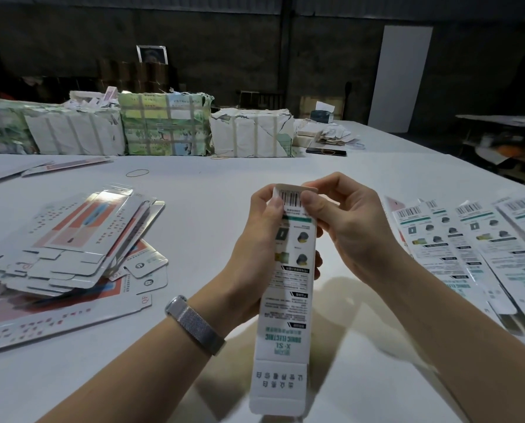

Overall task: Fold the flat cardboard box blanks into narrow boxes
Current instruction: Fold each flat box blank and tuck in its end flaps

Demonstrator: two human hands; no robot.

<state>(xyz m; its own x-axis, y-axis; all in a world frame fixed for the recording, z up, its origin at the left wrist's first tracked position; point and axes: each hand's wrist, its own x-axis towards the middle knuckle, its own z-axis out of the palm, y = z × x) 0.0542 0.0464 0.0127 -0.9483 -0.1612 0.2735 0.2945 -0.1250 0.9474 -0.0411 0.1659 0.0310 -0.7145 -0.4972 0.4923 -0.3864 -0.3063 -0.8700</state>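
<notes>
The left hand (255, 236) grips a narrow box (287, 288) held above the white table (224, 184), its fingers curled round the box's left edge and its thumb pressed on the printed face just below the barcode. The right hand (343, 221) meets it at the far end of the box: its thumb lies on the barcode label, touching the left thumb, and its curled fingers reach over the top flap, pinching that end. Both hands are thus clamped on the same box, whose long body runs from the fingertips back toward the person, ending in an open flap near the bottom of the view. A metal mesh wristband (194, 325) sits on the left wrist.

To the left of the left fingers, well apart, lies a loose pile of flat blanks (81, 239) with pink and red print. To the right of the right fingers, a row of folded boxes (456, 239) with the same green and white print lies on the table, overlapping side by side. Beyond the fingertips, wrapped and strapped bundles (163, 126) stand along the far edge, and a rubber band (137, 173) lies between them and the hands.
</notes>
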